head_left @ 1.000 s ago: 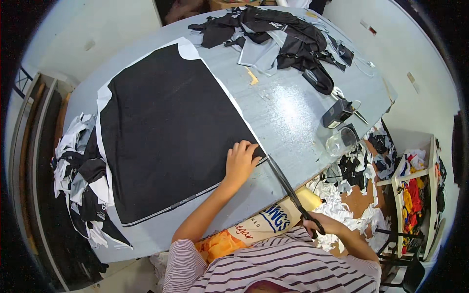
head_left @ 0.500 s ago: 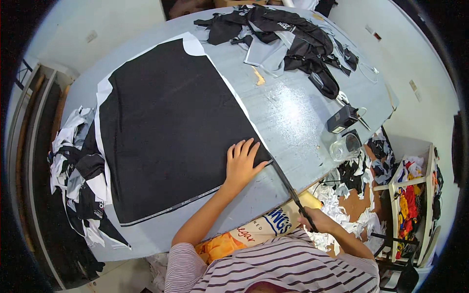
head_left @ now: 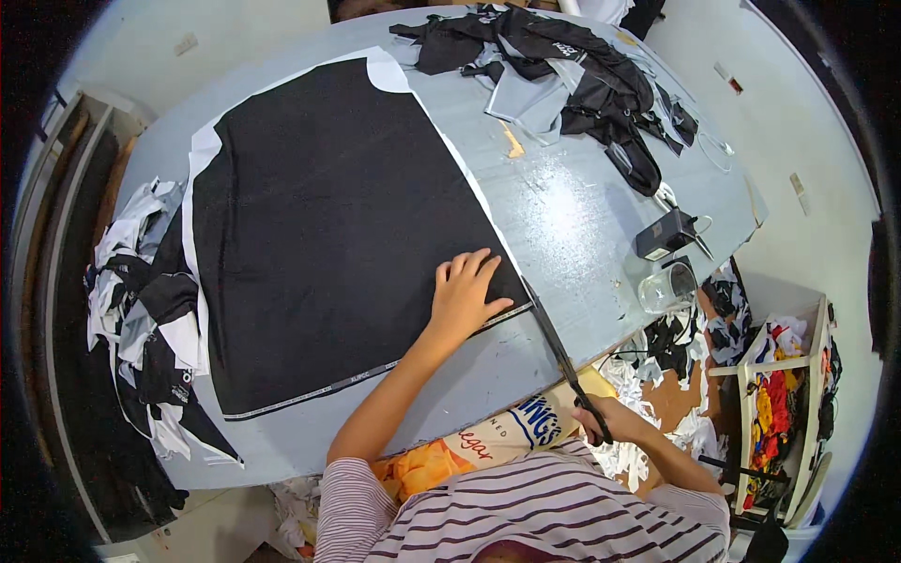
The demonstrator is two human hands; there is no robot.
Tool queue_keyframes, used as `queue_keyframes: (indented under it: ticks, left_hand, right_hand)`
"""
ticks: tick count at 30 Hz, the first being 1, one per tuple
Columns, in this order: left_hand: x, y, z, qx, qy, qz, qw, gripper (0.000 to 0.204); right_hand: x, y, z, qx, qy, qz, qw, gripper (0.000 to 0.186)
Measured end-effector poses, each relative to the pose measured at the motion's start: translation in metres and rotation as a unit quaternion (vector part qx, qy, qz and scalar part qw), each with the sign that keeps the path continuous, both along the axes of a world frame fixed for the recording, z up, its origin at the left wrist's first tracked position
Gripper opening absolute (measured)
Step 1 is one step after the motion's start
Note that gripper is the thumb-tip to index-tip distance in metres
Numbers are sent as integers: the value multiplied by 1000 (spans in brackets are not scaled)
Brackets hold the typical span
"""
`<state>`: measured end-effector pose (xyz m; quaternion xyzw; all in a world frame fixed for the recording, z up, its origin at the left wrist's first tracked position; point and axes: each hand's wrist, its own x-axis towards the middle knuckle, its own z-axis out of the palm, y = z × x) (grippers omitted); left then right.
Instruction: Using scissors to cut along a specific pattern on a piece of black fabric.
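A large black fabric panel (head_left: 319,216) lies flat on the grey-blue table, with white fabric edges (head_left: 204,141) showing beyond its sides. My left hand (head_left: 463,296) rests on the panel near its lower right corner, palm down and fingers spread. In my right hand (head_left: 615,419), just past the table's front edge, are the dark handles of long scissors (head_left: 557,342). Their blades reach up to the panel's right edge, beside that corner. How far apart the blades are is hard to see. A narrow printed strip (head_left: 357,377) runs along the panel's bottom edge.
Dark and grey garments (head_left: 601,80) are heaped at the far right. A black power adapter (head_left: 664,235) and a clear glass jar (head_left: 667,287) stand near the right edge. Fabric scraps (head_left: 160,319) hang over the left edge; a printed sack (head_left: 497,436) lies before me.
The view has shifted slightly. My left hand has slid a little left, away from the panel's corner. The scissors' tips sit slightly farther up the right edge.
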<state>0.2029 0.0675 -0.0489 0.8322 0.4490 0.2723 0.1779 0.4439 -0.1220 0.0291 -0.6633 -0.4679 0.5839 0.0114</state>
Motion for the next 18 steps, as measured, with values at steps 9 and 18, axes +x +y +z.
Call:
queue_keyframes:
  ticks: [9, 18]
  left_hand:
    - [-4, 3, -13, 33, 37, 3, 999, 75]
    - [-6, 3, -19, 51, 25, 9, 998, 79]
  right_hand:
    - [-13, 11, -1, 33, -60, 23, 997, 55]
    - [-5, 13, -1, -1, -32, 45, 998, 57]
